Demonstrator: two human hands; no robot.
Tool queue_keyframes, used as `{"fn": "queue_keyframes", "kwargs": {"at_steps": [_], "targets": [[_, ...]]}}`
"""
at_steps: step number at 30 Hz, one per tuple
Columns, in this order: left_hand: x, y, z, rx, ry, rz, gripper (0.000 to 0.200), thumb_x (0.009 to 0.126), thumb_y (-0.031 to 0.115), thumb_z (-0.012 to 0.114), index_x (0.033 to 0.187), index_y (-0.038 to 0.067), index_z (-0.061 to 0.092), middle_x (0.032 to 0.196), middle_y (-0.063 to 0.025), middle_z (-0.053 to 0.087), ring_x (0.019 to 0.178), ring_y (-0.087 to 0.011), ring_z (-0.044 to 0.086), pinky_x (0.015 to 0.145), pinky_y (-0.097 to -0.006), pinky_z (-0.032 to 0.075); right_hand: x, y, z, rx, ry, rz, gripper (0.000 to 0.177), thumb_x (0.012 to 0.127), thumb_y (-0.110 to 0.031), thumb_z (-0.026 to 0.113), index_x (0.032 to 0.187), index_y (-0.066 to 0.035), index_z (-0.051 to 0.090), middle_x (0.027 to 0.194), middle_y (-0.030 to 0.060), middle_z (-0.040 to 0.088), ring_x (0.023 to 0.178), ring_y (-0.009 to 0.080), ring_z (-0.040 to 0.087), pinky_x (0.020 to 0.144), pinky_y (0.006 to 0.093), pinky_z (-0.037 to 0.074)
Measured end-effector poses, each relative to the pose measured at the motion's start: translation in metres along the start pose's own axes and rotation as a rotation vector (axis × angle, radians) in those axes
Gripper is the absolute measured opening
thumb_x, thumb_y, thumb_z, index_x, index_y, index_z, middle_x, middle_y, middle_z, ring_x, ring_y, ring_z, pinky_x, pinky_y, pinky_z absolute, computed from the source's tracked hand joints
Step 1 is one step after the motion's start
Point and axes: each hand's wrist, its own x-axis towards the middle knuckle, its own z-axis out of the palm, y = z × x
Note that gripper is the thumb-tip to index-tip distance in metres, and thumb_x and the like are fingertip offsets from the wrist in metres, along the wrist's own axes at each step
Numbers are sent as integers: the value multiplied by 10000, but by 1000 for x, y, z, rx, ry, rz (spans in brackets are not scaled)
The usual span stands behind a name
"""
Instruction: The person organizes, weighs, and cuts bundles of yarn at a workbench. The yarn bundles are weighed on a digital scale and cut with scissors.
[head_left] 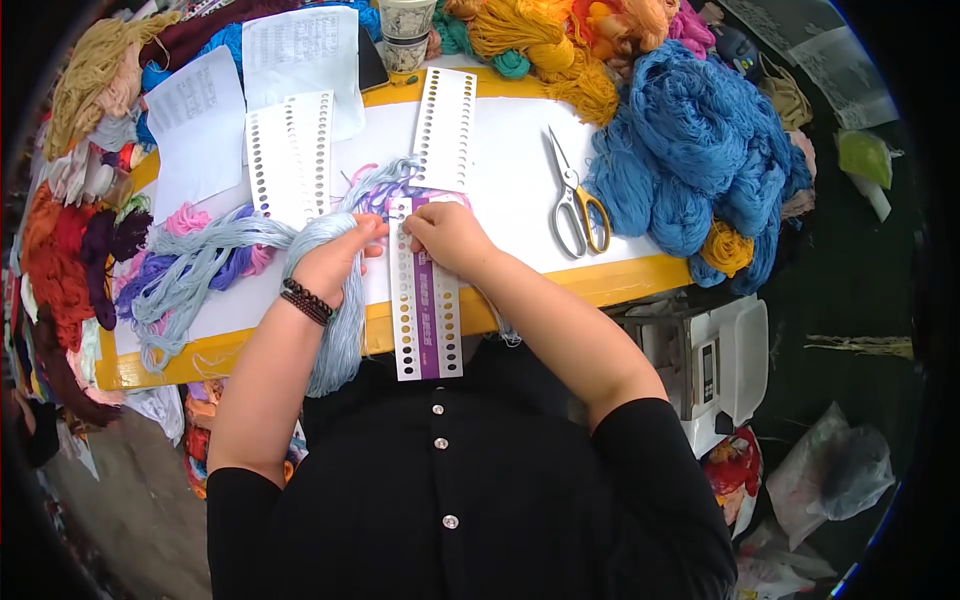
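A purple-and-white punched thread card (425,310) hangs over the table's near edge, with rows of holes down both sides. My right hand (450,237) lies across its upper part, fingertips pinched at the left row of holes; any strand between them is too small to make out. Beside the card, my left hand (335,262) has light blue thread (340,345) looped through its grip, its fingertips pointing at the card. The thread drapes down past the table edge and trails left over purple and pink skeins (185,218). Dark beads circle the left wrist.
Two white punched cards (445,130) and printed sheets (300,65) lie farther back. Scissors (573,200) rest at right, beside a big blue yarn pile (690,140). Orange yarn (530,40) and a paper cup (407,30) stand behind. A scale (708,365) sits below right.
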Motion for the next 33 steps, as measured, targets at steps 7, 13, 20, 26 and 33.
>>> {"fn": "queue_keyframes", "kwargs": {"at_steps": [7, 13, 20, 26, 33], "targets": [[17, -12, 18, 59, 122, 93, 260, 876, 116, 610, 1122, 52, 554, 976, -53, 657, 806, -108, 610, 673, -246, 448, -2, -14, -8, 159, -105, 204, 242, 852, -203, 570, 812, 7, 683, 654, 70, 644, 543, 133, 565, 551, 275, 459], [10, -7, 27, 130, 154, 163, 269, 874, 101, 585, 1133, 34, 552, 921, -49, 650, 773, -102, 599, 656, -240, 448, 0, -11, -6, 211, -91, 213, 246, 854, -201, 578, 795, 18, 674, 644, 70, 636, 528, 121, 549, 535, 272, 448], [2, -10, 21, 175, 182, 137, 247, 890, 129, 587, 1117, 41, 545, 935, -51, 647, 814, -109, 614, 661, -247, 462, -4, -17, -9, 204, -136, 204, 232, 871, -189, 583, 831, 24, 667, 660, 44, 595, 548, 95, 499, 524, 228, 412], [-2, -2, 32, 638, 280, 396, 251, 876, 121, 585, 1112, 41, 549, 876, -43, 654, 798, -146, 623, 721, -289, 481, -2, -19, -10, 191, -135, 243, 237, 876, -197, 589, 840, 21, 674, 655, 40, 594, 544, 96, 497, 528, 232, 414], [-2, -2, 36, 840, 324, 568, 291, 850, 67, 587, 1133, 25, 536, 865, -56, 634, 746, -171, 603, 697, -297, 484, -1, -19, -10, 159, -115, 216, 249, 869, -198, 580, 783, 15, 675, 625, 50, 613, 507, 110, 522, 529, 248, 439]]}}
